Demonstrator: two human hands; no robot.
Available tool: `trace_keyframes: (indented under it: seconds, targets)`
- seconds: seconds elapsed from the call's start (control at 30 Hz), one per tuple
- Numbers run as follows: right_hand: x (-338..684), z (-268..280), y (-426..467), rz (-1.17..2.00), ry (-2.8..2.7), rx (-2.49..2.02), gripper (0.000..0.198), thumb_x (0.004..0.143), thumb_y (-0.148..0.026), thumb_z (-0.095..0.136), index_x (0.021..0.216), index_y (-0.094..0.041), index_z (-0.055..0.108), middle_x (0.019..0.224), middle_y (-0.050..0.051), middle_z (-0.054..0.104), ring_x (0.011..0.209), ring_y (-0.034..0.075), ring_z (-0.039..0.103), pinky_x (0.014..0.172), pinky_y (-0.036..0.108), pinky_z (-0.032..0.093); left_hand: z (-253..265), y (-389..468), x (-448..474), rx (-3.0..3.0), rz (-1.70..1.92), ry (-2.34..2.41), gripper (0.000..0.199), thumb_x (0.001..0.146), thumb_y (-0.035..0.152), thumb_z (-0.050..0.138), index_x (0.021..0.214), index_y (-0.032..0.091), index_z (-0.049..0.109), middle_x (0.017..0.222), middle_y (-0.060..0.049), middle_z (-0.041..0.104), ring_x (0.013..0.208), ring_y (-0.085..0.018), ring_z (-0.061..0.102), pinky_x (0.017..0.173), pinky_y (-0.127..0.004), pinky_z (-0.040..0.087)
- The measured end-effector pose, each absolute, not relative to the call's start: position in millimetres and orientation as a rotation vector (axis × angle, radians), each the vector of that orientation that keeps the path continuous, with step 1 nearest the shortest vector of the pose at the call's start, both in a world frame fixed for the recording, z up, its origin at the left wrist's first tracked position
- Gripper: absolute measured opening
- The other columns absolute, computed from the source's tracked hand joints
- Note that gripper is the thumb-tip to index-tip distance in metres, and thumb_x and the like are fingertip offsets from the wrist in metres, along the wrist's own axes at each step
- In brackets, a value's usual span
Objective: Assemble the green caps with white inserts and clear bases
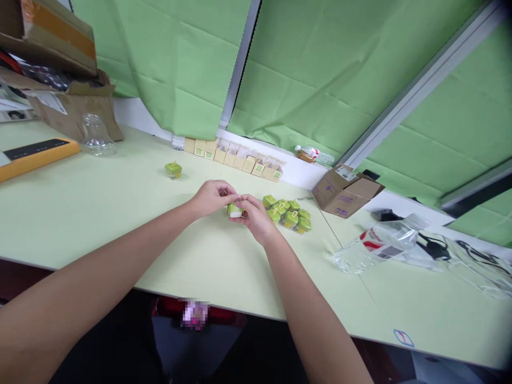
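Observation:
Between my hands, over the middle of the table, is a small green-and-white box (235,211) with clear sides, partly covered by fingers. My left hand (214,196) pinches at its top from the left. From the right, my right hand (258,216) has its fingers curled around the box. Just right of that hand sits a cluster of similar green-topped boxes (290,216) with small yellow loops on their lids. One more green-topped box (173,169) stands alone to the left, farther back.
Small beige cartons (236,157) line the back edge. A cardboard box (344,190) and a large clear bottle (378,242) are on the right, with cables (476,261) beyond. At left are a clear plastic bottle piece (96,136), a yellow-edged device (40,154) and stacked cartons (76,104).

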State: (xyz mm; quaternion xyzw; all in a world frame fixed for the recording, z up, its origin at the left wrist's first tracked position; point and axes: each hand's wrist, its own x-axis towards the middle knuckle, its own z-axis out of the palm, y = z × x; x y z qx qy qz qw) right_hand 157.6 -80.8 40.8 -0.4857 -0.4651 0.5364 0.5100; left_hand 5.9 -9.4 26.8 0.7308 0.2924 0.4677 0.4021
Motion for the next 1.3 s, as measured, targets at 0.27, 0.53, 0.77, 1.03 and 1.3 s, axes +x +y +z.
trace_keyframes:
  seconds: [0.27,0.53,0.77,1.03,1.3]
  targets:
    - [159,37,-77,1.259,-1.002,-1.192,0.024,0.063,-0.032,0.073,0.077,-0.02,0.057,0.081,-0.001,0.065,0.077,0.016,0.063,0.072,0.036,0.058,34,-5,0,1.935,1.246,0.778,0.025,0.085,0.041,0.063,0.084,0.018,0.075,0.092,-0.006,0.07,0.082,-0.018,0.061,0.072,-0.027,0.047]
    - [165,36,-73,1.084,-0.908,-1.203,0.028,0.06,-0.035,0.078,0.075,-0.019,0.06,0.08,0.0,0.063,0.078,0.014,0.061,0.074,0.033,0.057,23,23,-24,1.888,1.384,1.149,0.037,0.08,0.043,0.067,0.109,0.02,0.07,0.121,-0.011,0.06,0.11,-0.025,0.056,0.09,-0.032,0.047]
    - [166,35,-72,0.986,-0.977,-1.259,0.031,0.062,-0.041,0.078,0.08,-0.019,0.066,0.08,0.002,0.068,0.076,0.015,0.063,0.076,0.031,0.053,3,26,-29,1.915,1.072,1.02,0.068,0.064,0.035,0.079,0.128,0.025,0.06,0.129,-0.01,0.062,0.114,-0.027,0.059,0.098,-0.034,0.044]
    - [168,30,-67,0.751,-1.075,-1.179,0.028,0.07,-0.041,0.073,0.086,-0.019,0.069,0.088,0.002,0.07,0.082,0.015,0.062,0.084,0.03,0.05,9,0,-9,1.968,0.889,0.716,0.068,0.058,0.033,0.082,0.123,0.024,0.063,0.111,-0.008,0.068,0.093,-0.022,0.063,0.082,-0.033,0.051]
    - [165,19,-63,0.648,-1.27,-1.226,0.025,0.074,-0.042,0.069,0.083,-0.019,0.068,0.087,0.004,0.071,0.082,0.017,0.064,0.084,0.032,0.051,12,-11,2,2.094,0.884,0.661,0.041,0.062,0.034,0.078,0.1,0.021,0.067,0.082,-0.002,0.063,0.068,-0.017,0.058,0.062,-0.029,0.047]
